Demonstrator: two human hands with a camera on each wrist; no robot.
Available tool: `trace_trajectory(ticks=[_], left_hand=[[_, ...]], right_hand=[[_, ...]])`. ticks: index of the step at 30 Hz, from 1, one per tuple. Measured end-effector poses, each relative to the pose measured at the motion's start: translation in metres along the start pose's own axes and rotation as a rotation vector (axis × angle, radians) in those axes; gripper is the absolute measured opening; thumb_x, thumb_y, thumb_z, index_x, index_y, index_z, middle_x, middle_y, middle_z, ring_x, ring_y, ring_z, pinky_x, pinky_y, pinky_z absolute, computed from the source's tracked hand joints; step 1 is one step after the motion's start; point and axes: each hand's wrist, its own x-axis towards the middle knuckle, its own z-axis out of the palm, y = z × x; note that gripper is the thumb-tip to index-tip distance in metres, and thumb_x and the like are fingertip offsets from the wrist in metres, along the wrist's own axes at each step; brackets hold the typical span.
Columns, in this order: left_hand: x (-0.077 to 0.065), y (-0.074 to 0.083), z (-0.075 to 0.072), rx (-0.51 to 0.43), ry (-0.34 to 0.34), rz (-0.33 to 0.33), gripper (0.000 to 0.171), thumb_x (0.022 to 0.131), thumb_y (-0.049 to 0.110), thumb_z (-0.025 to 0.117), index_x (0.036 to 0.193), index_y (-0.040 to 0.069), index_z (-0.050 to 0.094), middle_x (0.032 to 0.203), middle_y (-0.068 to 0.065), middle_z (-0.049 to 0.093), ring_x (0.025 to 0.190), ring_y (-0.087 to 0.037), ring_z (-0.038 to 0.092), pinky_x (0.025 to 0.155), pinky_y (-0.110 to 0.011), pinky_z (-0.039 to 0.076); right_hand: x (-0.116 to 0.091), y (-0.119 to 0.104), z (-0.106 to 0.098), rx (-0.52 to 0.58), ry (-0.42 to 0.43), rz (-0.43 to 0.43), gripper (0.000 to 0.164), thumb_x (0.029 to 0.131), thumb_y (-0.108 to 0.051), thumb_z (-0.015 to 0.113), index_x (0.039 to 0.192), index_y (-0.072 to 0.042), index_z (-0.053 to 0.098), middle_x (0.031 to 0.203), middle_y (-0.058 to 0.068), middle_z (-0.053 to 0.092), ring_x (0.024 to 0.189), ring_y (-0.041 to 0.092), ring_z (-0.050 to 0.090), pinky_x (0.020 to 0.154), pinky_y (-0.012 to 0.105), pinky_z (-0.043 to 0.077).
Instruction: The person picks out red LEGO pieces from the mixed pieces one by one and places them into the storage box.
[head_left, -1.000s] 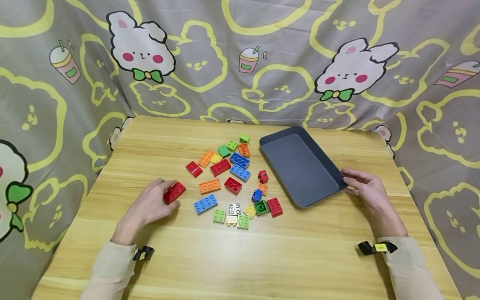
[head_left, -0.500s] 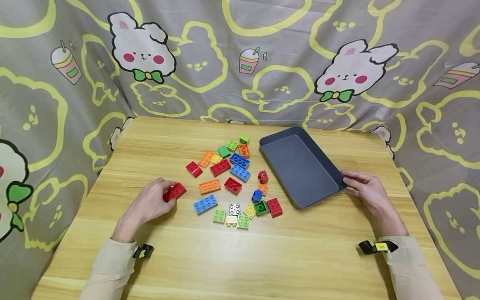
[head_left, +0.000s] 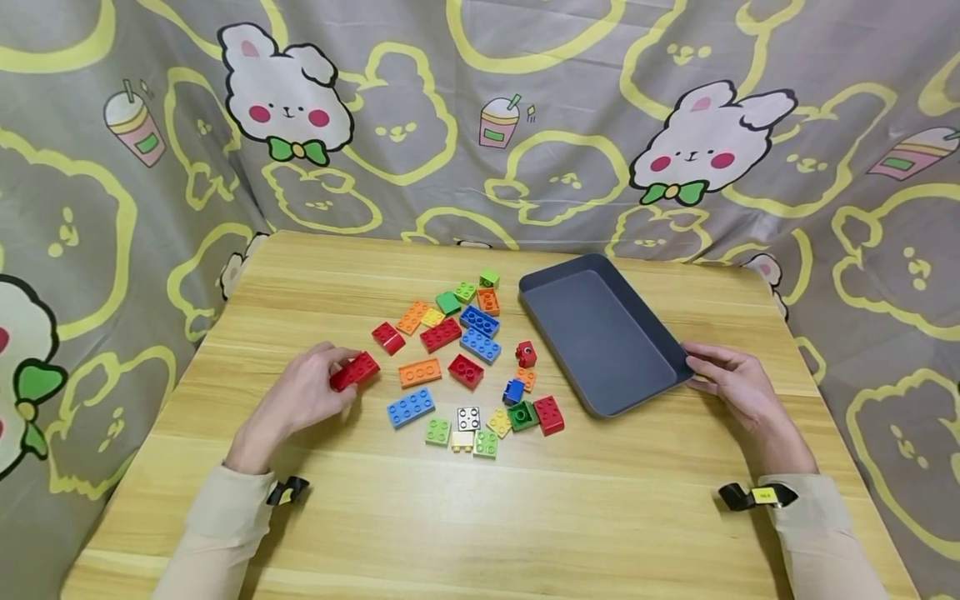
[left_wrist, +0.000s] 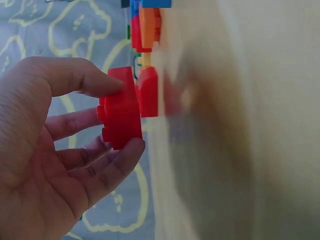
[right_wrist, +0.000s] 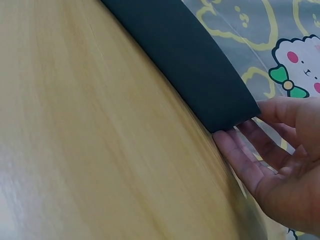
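Note:
My left hand (head_left: 309,387) holds a red toy building brick (head_left: 355,372) between thumb and fingertips, left of the scattered bricks. In the left wrist view this brick (left_wrist: 121,109) is raised off the table, its studs facing the palm. At the near right corner of a dark grey rectangular tray (head_left: 607,333), my right hand (head_left: 735,382) holds the tray with its fingertips. The right wrist view shows these fingers (right_wrist: 240,157) around the tray's outer wall (right_wrist: 200,65), reaching from rim to base. The tray has no bricks in it.
Loose bricks lie mid-table: an orange brick (head_left: 420,372), a blue brick (head_left: 411,407), a red brick (head_left: 467,371), a white brick (head_left: 468,418) and several more. A small red piece with an eye (head_left: 527,354) lies beside the tray. A patterned curtain (head_left: 420,125) surrounds the table (head_left: 465,525).
My left hand has shifted slightly right and away from me, and the red brick has moved with it. The right hand and the tray stay nearly still.

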Motion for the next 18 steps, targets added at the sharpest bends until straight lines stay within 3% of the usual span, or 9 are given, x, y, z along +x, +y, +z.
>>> trace_trajectory(ticks=[18], left_hand=[[0.031, 0.037, -0.025, 0.007, 0.085, 0.118, 0.050, 0.084, 0.012, 0.076, 0.132, 0.000, 0.070, 0.104, -0.015, 0.069, 0.088, -0.028, 0.066, 0.069, -0.031, 0.052]], right_hand=[[0.000, 0.001, -0.002, 0.022, -0.013, 0.012, 0.031, 0.103, 0.002, 0.062, 0.129, -0.008, 0.076, 0.118, -0.012, 0.079, 0.105, 0.001, 0.074, 0.082, 0.025, 0.065]])
